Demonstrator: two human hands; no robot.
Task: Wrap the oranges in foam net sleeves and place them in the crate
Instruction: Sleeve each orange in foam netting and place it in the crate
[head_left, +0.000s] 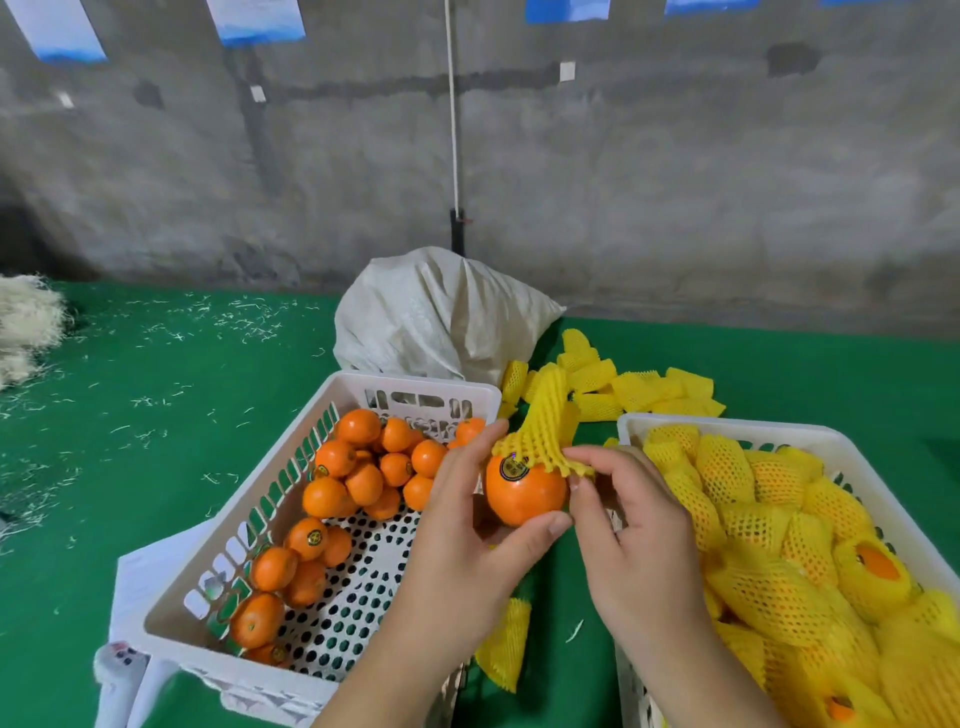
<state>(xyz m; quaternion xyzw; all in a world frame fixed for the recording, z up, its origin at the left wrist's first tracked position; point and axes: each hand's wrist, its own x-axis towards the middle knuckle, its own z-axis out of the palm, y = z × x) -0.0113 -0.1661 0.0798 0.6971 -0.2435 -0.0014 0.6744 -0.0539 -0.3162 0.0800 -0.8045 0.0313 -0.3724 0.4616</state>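
Between the two crates my left hand (467, 525) grips a stickered orange (524, 493) from the left and below. A yellow foam net sleeve (545, 431) sits on the orange's top, its mouth stretched over the upper part only. My right hand (628, 530) pinches the sleeve's right edge with thumb and forefinger. The white crate on the left (415, 387) holds several bare oranges (363, 478). The white crate on the right (727, 423) is heaped with wrapped oranges (769, 551).
A pile of loose yellow sleeves (634, 387) lies behind the crates on the green table (156, 441), beside a white sack (436, 322). One sleeve (506, 644) lies between the crates. Pale shredded fibre (26, 322) sits far left. A grey wall stands behind.
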